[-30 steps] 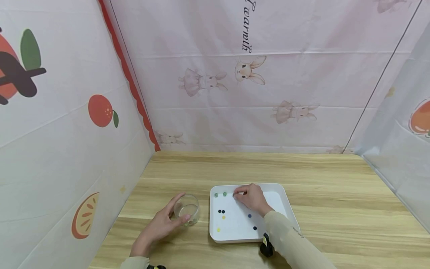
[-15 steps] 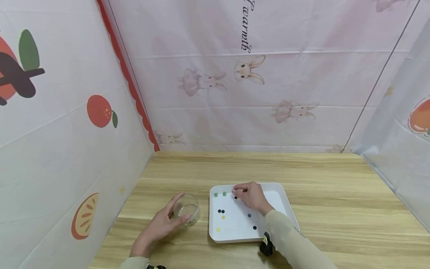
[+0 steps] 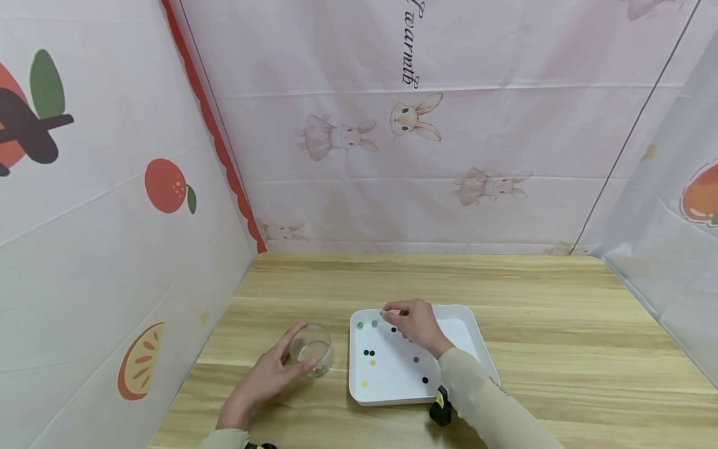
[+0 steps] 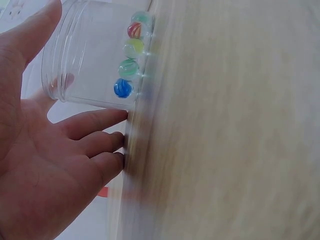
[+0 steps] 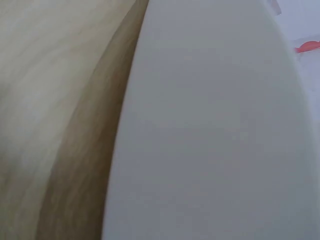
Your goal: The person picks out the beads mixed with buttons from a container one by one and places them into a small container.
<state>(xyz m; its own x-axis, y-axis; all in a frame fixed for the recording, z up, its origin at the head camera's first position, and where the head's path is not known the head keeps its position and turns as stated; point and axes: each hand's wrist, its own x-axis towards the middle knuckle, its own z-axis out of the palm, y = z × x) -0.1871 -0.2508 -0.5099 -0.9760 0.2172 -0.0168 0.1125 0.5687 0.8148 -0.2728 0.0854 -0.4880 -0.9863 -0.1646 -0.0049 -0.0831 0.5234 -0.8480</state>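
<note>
One white tray (image 3: 392,383) and one clear jar (image 3: 310,349) stand on the desk (image 3: 572,349), the jar upright just beyond the tray's left edge. Nine small round pieces show in the tray: two green pieces (image 3: 374,323) in its far left corner; four black pieces (image 3: 372,353), of which two sit side by side near the left edge, one lies toward the far edge, and one near the near edge; two yellow pieces (image 3: 364,383), one in the near left corner and one just beside the black pair; and one blue piece (image 3: 416,360) about the middle. Five marbles (image 4: 128,67) can be counted at the jar's bottom: two green, one red, one yellow-green, one blue. The left hand (image 3: 271,372) grasps the jar between thumb and forefinger, its other three fingers spread, their tips at the desk. The right hand (image 3: 417,323) is over the tray's far edge, wrist bent, thumb and forefinger pinched on what seems a small marble, mostly hidden.
</note>
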